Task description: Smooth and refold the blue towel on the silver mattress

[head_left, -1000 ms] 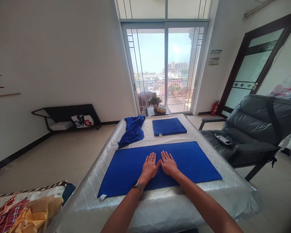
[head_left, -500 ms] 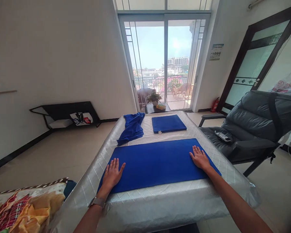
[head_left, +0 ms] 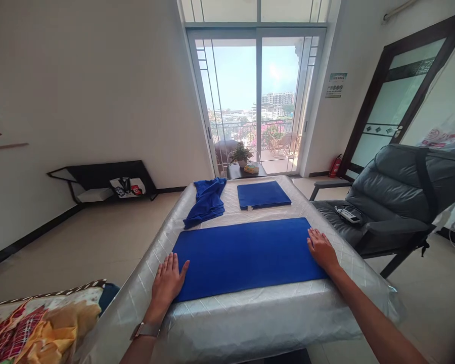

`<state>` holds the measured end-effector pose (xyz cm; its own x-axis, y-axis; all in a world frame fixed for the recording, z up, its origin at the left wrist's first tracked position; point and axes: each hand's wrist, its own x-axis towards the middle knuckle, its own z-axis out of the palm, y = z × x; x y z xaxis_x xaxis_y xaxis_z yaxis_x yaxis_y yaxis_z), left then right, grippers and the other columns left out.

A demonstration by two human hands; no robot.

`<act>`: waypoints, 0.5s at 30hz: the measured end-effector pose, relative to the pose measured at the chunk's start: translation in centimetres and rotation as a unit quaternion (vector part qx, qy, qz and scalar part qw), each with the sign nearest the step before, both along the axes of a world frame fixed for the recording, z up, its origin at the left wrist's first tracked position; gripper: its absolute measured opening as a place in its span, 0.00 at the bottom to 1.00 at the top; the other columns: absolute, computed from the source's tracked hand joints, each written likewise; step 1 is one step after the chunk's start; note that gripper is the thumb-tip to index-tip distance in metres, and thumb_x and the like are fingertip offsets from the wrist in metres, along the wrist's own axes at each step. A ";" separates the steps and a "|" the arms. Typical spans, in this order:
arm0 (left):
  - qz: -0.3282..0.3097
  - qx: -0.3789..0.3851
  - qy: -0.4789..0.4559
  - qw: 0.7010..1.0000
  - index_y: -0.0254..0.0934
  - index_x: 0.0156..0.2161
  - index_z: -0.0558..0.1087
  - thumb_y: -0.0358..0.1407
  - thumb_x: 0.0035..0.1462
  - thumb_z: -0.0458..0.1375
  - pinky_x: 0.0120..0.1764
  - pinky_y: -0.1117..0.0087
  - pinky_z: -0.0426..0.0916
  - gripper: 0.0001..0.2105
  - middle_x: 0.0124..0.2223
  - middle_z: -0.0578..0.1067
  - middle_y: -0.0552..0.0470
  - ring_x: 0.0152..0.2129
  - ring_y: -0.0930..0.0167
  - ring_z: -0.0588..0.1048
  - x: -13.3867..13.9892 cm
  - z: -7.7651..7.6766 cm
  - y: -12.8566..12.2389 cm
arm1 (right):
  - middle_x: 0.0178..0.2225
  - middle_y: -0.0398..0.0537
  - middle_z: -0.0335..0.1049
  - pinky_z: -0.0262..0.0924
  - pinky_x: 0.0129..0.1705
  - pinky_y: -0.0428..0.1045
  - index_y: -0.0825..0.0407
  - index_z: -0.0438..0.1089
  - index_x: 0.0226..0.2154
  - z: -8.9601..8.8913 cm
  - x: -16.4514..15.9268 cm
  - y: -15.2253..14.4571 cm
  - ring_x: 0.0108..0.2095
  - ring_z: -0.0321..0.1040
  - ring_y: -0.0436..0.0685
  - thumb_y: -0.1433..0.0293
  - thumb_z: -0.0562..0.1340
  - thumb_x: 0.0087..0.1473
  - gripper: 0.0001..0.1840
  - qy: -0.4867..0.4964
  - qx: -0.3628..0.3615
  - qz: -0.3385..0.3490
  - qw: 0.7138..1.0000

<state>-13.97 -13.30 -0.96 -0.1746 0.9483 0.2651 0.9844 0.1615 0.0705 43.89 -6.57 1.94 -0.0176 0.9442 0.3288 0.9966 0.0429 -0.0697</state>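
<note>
A blue rectangular cloth (head_left: pixel 242 260) lies flat across the near part of a mattress (head_left: pixel 273 316) wrapped in clear plastic. My left hand (head_left: pixel 169 280) rests palm down on the cloth's left edge, fingers stretched out. At the opposite edge, my right hand (head_left: pixel 323 248) lies flat with its fingers extended, partly covering the cloth's right border. Beyond them is a neatly folded blue cloth (head_left: pixel 263 194) with a small white tag. To its left sits a crumpled blue cloth (head_left: pixel 207 201).
A grey recliner (head_left: pixel 402 187) stands close on the right, with a white device (head_left: pixel 348 215) on its seat. Patterned bedding (head_left: pixel 41 323) lies at lower left. A small table (head_left: pixel 235 172) with a potted plant (head_left: pixel 241 153) stands behind the mattress, before the sliding door.
Both hands have slid outward over the cloth, the left one to the left and the right one to the right, onto its side edges. The other cloths have not moved.
</note>
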 end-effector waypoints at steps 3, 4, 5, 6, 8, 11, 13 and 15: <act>-0.055 0.022 -0.006 0.998 0.24 0.68 0.55 0.57 0.66 0.33 0.66 0.51 0.50 0.40 0.70 0.56 0.34 0.67 0.56 0.54 5.9 1.2 0.1 | 0.68 0.54 0.53 0.42 0.69 0.60 0.59 0.56 0.67 0.7 -6.4 -2.4 0.69 0.44 0.60 0.65 0.42 0.66 0.31 0.033 -0.016 0.065 0.997; -0.099 0.010 -0.015 0.995 0.26 0.69 0.54 0.56 0.68 0.34 0.67 0.53 0.51 0.38 0.70 0.56 0.37 0.68 0.59 0.53 8.5 1.6 0.3 | 0.69 0.52 0.50 0.41 0.69 0.59 0.56 0.53 0.68 0.9 -9.0 -3.2 0.70 0.43 0.59 0.63 0.43 0.67 0.32 0.045 -0.042 0.101 0.993; -0.149 -0.006 -0.021 0.989 0.29 0.69 0.54 0.54 0.68 0.34 0.67 0.55 0.50 0.36 0.70 0.55 0.40 0.68 0.61 0.53 11.2 2.0 0.4 | 0.70 0.50 0.47 0.40 0.70 0.59 0.55 0.51 0.69 0.9 -11.7 -4.0 0.70 0.40 0.59 0.61 0.43 0.67 0.32 0.054 -0.065 0.138 0.987; -0.198 -0.017 -0.024 0.980 0.30 0.70 0.53 0.53 0.69 0.34 0.67 0.56 0.50 0.34 0.71 0.55 0.42 0.68 0.63 0.52 13.9 2.2 0.5 | 0.71 0.49 0.43 0.39 0.70 0.58 0.55 0.48 0.70 0.9 -14.3 -4.7 0.71 0.38 0.58 0.60 0.42 0.68 0.33 0.060 -0.084 0.174 0.979; -0.276 -0.022 -0.027 0.960 0.33 0.70 0.51 0.51 0.70 0.35 0.68 0.57 0.50 0.32 0.71 0.53 0.44 0.68 0.65 0.51 18.3 2.4 0.5 | 0.71 0.49 0.39 0.35 0.71 0.57 0.56 0.46 0.70 0.5 -18.4 -5.7 0.71 0.35 0.58 0.60 0.42 0.68 0.33 0.061 -0.111 0.235 0.964; -0.316 -0.043 -0.031 0.947 0.32 0.70 0.50 0.50 0.70 0.35 0.68 0.56 0.49 0.32 0.71 0.53 0.43 0.69 0.65 0.50 21.5 2.1 0.3 | 0.72 0.51 0.36 0.31 0.71 0.59 0.58 0.44 0.71 -0.2 -21.2 -6.3 0.71 0.31 0.59 0.61 0.41 0.68 0.33 0.055 -0.150 0.255 0.954; -0.310 -0.065 -0.029 0.948 0.32 0.70 0.50 0.51 0.70 0.34 0.68 0.56 0.48 0.33 0.71 0.53 0.43 0.69 0.65 0.49 21.2 1.8 0.0 | 0.72 0.50 0.35 0.29 0.71 0.59 0.57 0.43 0.71 -0.5 -21.1 -6.3 0.72 0.30 0.59 0.59 0.40 0.68 0.34 0.054 -0.164 0.251 0.952; -0.291 -0.078 -0.024 0.953 0.34 0.71 0.50 0.53 0.69 0.34 0.69 0.55 0.46 0.34 0.72 0.51 0.45 0.69 0.64 0.49 19.5 1.5 -0.4 | 0.72 0.49 0.34 0.29 0.71 0.59 0.55 0.41 0.71 -0.6 -19.9 -6.3 0.72 0.30 0.59 0.54 0.38 0.68 0.36 0.055 -0.170 0.240 0.954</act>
